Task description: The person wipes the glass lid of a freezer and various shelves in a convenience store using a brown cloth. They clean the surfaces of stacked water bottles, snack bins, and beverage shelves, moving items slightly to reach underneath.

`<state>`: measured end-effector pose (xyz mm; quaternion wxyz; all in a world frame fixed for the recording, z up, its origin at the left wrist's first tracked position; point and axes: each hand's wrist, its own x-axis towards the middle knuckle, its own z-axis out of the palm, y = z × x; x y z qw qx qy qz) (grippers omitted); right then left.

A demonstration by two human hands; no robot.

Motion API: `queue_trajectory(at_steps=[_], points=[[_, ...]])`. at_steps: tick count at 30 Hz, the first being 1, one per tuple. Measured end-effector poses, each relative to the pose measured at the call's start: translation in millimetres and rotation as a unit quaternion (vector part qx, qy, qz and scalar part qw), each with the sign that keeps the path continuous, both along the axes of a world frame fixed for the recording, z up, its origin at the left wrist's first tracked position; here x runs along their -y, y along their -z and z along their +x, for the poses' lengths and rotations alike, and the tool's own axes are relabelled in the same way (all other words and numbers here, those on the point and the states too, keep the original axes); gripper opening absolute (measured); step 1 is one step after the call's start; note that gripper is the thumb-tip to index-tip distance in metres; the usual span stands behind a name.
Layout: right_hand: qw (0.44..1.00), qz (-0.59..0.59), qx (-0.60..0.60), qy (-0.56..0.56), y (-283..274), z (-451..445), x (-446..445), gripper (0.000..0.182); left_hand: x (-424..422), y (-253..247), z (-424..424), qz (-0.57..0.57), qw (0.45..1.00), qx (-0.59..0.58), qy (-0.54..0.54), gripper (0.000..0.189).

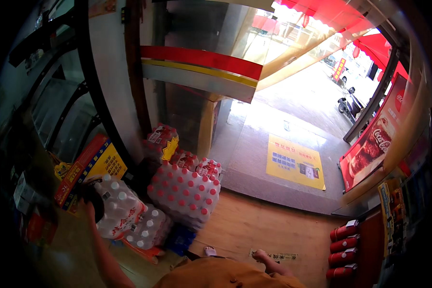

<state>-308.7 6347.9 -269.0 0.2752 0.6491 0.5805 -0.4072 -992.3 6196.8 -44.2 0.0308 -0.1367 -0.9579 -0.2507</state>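
On the left, my left hand (pixel 85 206) reaches out beside a dark rounded object (pixel 95 202). Shadow hides its fingers, so whether it grips this object is unclear. Just right of it is a shrink-wrapped pack of white-capped bottles (pixel 118 207), with another white-capped pack (pixel 149 226) beside it. Behind the hand stands a red, blue and yellow display board (pixel 90 172) bearing writing. My right hand (pixel 261 255) hangs low over the wooden floor, fingers curled; nothing shows in it. My orange-brown top (pixel 223 275) fills the bottom middle.
Red-capped bottle packs (pixel 185 190) are stacked by the glass door (pixel 198 72). A blue pack (pixel 180 239) sits low beside them. Red cylinders (pixel 343 246) line the right side. A Coca-Cola banner (pixel 376 138) borders the doorway; a yellow mat (pixel 295 162) lies on its threshold.
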Motion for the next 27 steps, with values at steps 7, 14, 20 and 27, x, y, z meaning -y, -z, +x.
queue_trajectory(at_steps=[7,14,20,27], points=[[0.978,0.017,-0.149,-0.142,-17.5,-35.9,4.3,0.027,7.3,-21.0,59.8,0.056,0.995,0.082,0.017,0.046],[0.955,0.108,-0.193,-0.198,16.9,-54.8,-19.5,0.027,2.2,3.5,158.1,0.002,0.981,0.055,0.186,0.035],[0.957,0.111,-0.207,-0.172,10.0,-49.0,-32.6,0.027,-37.1,31.7,188.4,0.087,0.927,0.161,0.326,0.018],[0.923,0.181,-0.236,-0.244,112.6,34.3,1.5,0.027,-139.4,-37.1,162.1,0.043,0.947,-0.117,0.297,0.018]])
